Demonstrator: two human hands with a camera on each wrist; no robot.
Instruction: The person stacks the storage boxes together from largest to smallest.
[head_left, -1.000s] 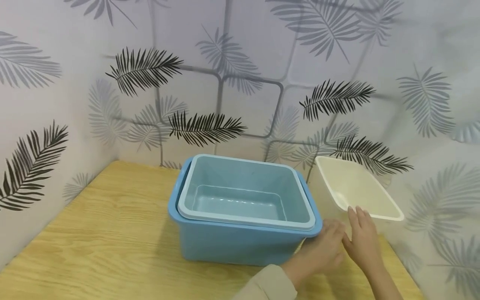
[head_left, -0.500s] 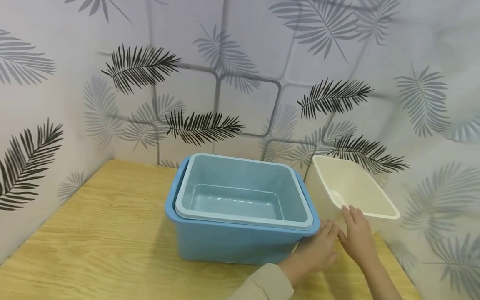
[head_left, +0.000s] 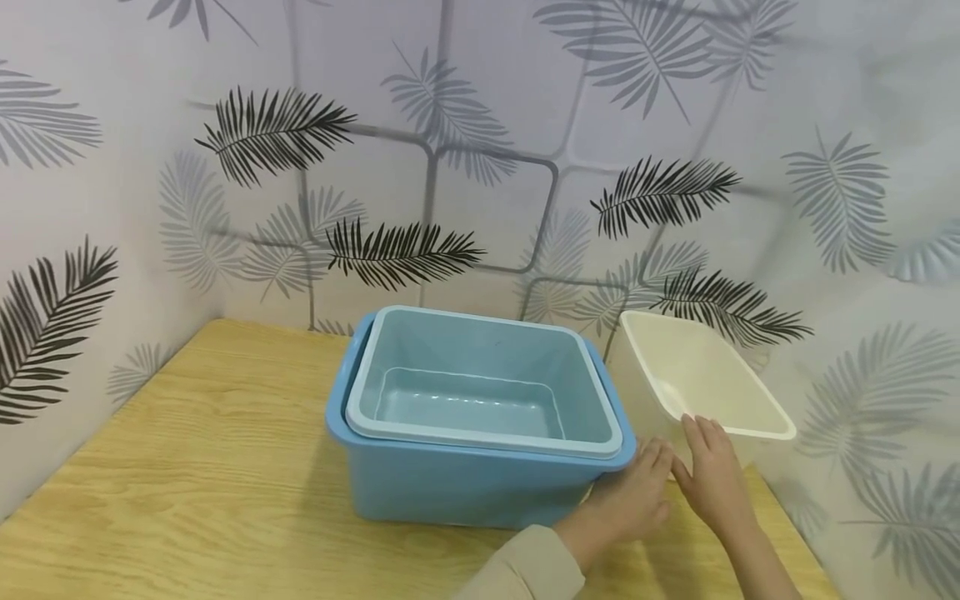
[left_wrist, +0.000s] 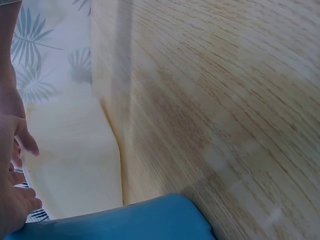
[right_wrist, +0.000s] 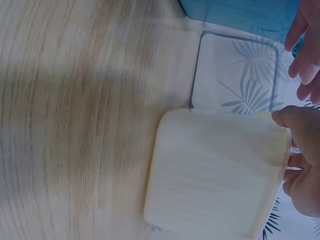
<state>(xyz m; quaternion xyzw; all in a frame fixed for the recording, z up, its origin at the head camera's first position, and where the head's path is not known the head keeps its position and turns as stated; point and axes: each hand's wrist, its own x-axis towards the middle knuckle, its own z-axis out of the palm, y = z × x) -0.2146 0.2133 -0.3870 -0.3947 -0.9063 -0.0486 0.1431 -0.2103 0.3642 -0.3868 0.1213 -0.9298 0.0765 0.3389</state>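
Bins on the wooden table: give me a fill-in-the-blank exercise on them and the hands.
1. The pale blue bin sits nested inside a darker ____ bin.
2. The right hand touches the near rim of the ____ bin.
3. The left hand is at the darker bin's near right ____.
4. All bins stand on a ____ table.

Missing words: blue; cream; corner; wooden

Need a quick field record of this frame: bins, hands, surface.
surface: wooden table, leaf-print walls behind
blue bin: upright, mid-table
light blue bin: nested inside the blue bin, nothing inside
cream bin: right of the blue bin, tilted, nothing inside
left hand: at the blue bin's near right corner, touching under its rim
right hand: fingers on the cream bin's near rim, thumb on its wall
grip: neither hand's closure is clear
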